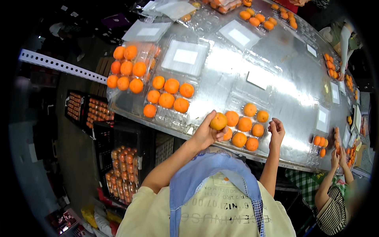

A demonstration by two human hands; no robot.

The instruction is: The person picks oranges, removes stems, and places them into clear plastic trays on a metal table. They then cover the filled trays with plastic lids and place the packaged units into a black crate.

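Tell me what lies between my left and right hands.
In the head view, a clear tray of oranges lies between your left hand, which holds another orange, and your right hand.

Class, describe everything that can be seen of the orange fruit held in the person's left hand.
The orange fruit is round and looks whole, its skin bright, slightly yellowish orange and fairly smooth. The left hand grips it, the thumb along its left side and the fingers partly hiding its underside. It appears near the front edge of the metal table, just left of a cluster of similar fruit.
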